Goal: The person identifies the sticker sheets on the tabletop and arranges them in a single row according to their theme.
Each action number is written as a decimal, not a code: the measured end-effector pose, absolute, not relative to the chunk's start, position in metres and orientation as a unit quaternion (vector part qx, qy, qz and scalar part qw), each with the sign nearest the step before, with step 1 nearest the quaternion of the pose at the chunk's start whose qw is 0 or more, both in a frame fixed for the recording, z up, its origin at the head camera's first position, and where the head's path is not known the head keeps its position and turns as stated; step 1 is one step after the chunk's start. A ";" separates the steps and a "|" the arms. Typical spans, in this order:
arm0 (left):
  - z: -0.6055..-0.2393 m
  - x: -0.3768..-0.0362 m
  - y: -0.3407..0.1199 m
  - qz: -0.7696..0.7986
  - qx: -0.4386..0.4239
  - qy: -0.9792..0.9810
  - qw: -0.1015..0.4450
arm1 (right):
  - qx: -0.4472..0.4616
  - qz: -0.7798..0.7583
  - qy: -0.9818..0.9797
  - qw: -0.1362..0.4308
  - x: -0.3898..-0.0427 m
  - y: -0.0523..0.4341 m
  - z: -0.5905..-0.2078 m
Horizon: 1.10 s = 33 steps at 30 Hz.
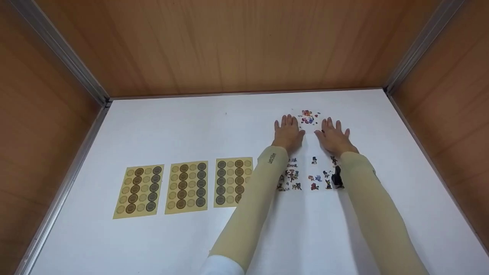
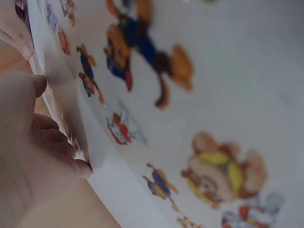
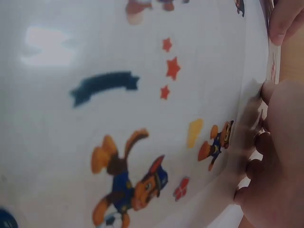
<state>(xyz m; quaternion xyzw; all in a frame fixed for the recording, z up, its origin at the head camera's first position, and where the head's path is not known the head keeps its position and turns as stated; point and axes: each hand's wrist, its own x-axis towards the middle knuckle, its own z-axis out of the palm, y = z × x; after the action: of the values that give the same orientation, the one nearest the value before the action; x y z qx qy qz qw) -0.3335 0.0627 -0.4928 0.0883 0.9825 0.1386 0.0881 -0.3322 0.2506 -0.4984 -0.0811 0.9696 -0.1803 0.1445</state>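
White table (image 1: 153,130) bears a glossy cartoon-dog sticker sheet (image 1: 311,173) under flat hands.

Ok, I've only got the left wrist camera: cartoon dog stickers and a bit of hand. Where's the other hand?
Observer: The right hand lies flat on the same cartoon sticker sheet, beside the left hand but not touching it.
Operator: Is either one gripping the sheet?
Observer: No. In the head view both hands show straight, spread fingers lying flat on the sheet.
Operator: Anything else on the table?
Observer: Three tan sheets of round stickers lie in a row on the white table, left of the left forearm.
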 end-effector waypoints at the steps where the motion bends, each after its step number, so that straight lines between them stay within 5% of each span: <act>1: -0.493 -0.333 0.062 0.139 0.088 0.982 0.090 | -0.079 -0.181 0.969 0.146 -0.333 0.250 -0.498; 33: -0.487 -0.322 0.061 0.155 0.067 0.980 0.101 | -0.103 -0.256 0.941 0.194 -0.327 0.263 -0.486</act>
<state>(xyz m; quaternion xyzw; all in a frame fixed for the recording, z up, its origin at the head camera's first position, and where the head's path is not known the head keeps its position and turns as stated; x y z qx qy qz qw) -0.3215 0.0613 -0.4871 0.0666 0.9804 0.1554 0.1011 -0.3266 0.2634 -0.4857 -0.1026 0.9413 -0.2564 0.1944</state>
